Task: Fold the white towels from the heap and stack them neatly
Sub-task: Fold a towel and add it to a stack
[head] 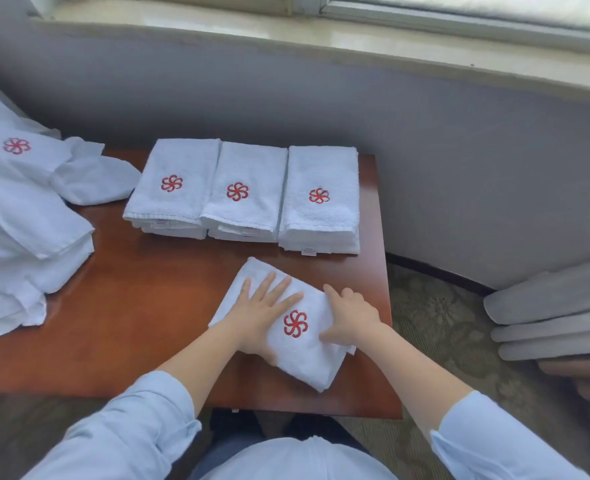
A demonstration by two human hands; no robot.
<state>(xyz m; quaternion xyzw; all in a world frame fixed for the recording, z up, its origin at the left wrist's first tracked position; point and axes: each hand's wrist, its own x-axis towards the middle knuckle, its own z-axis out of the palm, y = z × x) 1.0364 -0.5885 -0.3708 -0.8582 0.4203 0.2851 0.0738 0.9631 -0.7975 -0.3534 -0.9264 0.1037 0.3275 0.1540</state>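
Atop the folded towel [302,358], left hand [262,315] presses with fingers [279,289] spread; right hand [350,317] grips its edge.

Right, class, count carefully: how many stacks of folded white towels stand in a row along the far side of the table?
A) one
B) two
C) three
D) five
C: three stacks stand side by side there, the left stack, the middle stack and the right stack. The towel being folded lies apart from them, nearer the person.
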